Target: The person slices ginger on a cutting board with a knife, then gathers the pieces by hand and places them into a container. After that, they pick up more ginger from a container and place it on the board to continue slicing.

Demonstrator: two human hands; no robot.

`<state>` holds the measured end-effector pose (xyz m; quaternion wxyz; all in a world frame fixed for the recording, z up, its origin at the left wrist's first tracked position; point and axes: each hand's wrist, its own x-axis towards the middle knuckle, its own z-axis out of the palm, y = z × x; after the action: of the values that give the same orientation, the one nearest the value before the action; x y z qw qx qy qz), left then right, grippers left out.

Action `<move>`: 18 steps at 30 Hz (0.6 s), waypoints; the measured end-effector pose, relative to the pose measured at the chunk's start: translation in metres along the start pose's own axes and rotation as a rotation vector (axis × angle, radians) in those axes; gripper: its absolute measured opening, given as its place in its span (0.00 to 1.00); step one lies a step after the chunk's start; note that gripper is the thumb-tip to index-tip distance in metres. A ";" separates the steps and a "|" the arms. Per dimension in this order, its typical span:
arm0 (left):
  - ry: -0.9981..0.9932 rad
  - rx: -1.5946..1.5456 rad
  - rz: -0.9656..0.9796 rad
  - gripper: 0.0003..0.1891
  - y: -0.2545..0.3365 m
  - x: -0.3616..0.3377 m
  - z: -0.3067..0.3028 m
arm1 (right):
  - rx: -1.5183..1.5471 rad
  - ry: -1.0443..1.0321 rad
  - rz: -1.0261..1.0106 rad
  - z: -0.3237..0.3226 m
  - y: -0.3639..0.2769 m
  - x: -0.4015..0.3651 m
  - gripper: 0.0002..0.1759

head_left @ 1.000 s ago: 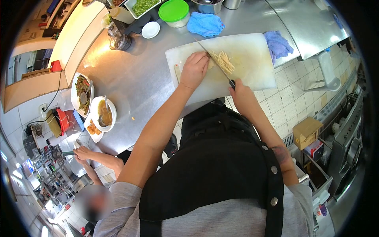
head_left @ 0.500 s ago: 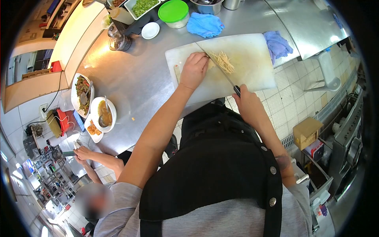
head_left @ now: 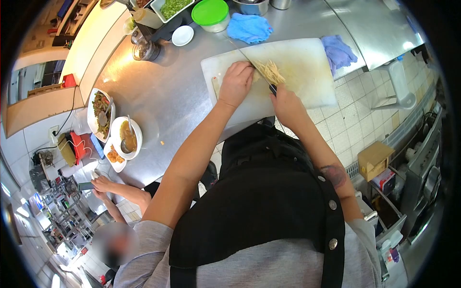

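Observation:
A white cutting board (head_left: 307, 62) lies on the steel counter (head_left: 168, 96). On it is a small heap of pale yellow strips (head_left: 270, 72). My left hand (head_left: 236, 84) presses down on a pale piece of food at the heap's left side, mostly hidden under my fingers. My right hand (head_left: 287, 106) grips the dark handle of a long knife (head_left: 249, 60). Its blade runs up and left across the board, right beside my left fingertips.
Behind the board sit a green-lidded tub (head_left: 211, 13), a blue cloth (head_left: 248, 27), a small white dish (head_left: 182, 35), a tray of chopped greens (head_left: 173, 7). A purple cloth (head_left: 339, 50) lies at the board's right. Plates of food (head_left: 102, 115) stand left. Another person (head_left: 115, 192) is at lower left.
My right hand has pushed the knife forward and up the board, closer to the strips. My left hand has stayed in place on the food.

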<state>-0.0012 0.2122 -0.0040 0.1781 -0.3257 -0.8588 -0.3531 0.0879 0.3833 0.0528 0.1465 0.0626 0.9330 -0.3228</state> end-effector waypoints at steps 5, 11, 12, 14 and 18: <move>0.009 -0.003 -0.018 0.06 0.002 0.000 0.001 | 0.042 -0.004 0.023 -0.004 0.010 -0.015 0.17; 0.016 -0.010 -0.022 0.06 0.000 -0.002 0.001 | 0.036 -0.072 0.096 -0.024 0.013 -0.048 0.17; 0.015 -0.007 -0.021 0.06 0.001 -0.002 0.001 | 0.029 -0.078 0.113 -0.026 0.012 -0.051 0.17; 0.009 -0.001 -0.022 0.06 0.001 -0.001 0.000 | 0.008 -0.092 0.107 -0.035 0.005 -0.056 0.17; 0.002 0.002 -0.017 0.06 0.000 -0.001 0.000 | -0.059 -0.126 0.093 -0.041 0.003 -0.065 0.16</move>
<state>-0.0003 0.2120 -0.0044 0.1763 -0.3177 -0.8616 -0.3543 0.1406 0.4095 0.1019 0.2216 0.0811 0.9270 -0.2915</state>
